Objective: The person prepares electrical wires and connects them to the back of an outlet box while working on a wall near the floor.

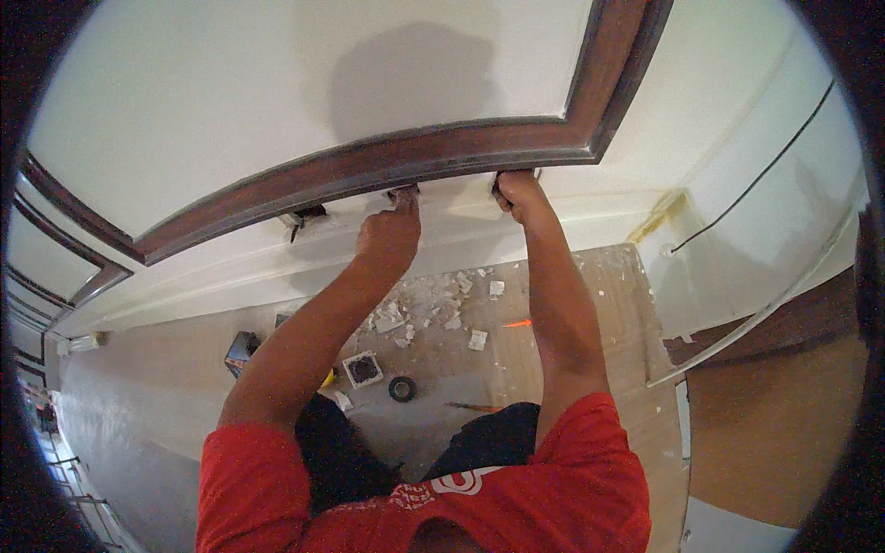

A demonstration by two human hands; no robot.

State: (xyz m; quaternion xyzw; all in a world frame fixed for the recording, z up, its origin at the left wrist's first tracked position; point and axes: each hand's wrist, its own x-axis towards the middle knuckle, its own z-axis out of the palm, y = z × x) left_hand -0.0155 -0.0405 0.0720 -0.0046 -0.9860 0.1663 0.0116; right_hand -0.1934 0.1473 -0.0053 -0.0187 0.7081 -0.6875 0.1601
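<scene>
Below the dark wooden trim [369,161] of a white panel, openings are cut in the white wall [581,207]. My left hand [387,235] has its fingertips in the middle opening [403,191], other fingers curled; what they hold, if anything, is hidden. My right hand [519,196] is at another opening just under the trim to the right, fingers bent into a grip, their contents unclear. Farther left, a third opening [309,215] has a dark piece hanging from it.
On the wooden floor [618,341] lie broken white chips [392,313], a square white-rimmed fitting [363,369], a black tape roll [402,389], an orange slim tool [518,323] and a dark object [241,355] beside my left arm. A black cable [751,170] runs along the right wall.
</scene>
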